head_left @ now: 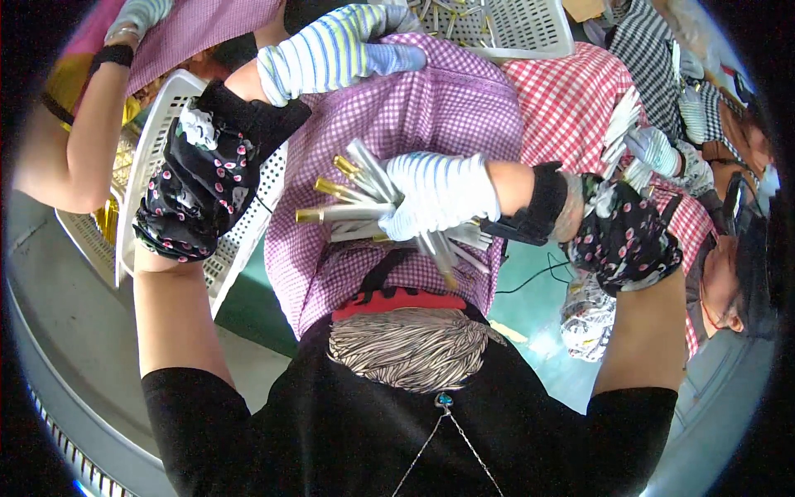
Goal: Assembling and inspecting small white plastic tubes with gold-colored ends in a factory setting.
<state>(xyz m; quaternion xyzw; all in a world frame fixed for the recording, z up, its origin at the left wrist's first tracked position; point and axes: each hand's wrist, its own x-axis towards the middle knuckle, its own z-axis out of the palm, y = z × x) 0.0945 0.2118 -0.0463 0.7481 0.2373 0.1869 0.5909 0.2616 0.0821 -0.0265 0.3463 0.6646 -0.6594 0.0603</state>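
Observation:
My right hand (439,195), in a white and blue striped glove, is closed around a loose bundle of slim clear and whitish tubes (364,170). Several of them have gold-coloured ends pointing left. Other tube ends stick out below the palm, over the purple checked cloth (464,99) on my lap. Farther up and left, my left hand (339,54) wears a striped glove too. Its thumb stands apart from the fingers, over the cloth beside a white crate (530,51). I see nothing held in it. More slim tubes with yellowish parts (451,18) lie in that crate.
A white perforated crate (157,132) stands at my left, partly under my forearm. Beyond it is a co-worker's arm (95,141). To the right, another person's gloved hand (654,151) is by a whitish bundle (623,124), near a red checked cloth (563,79).

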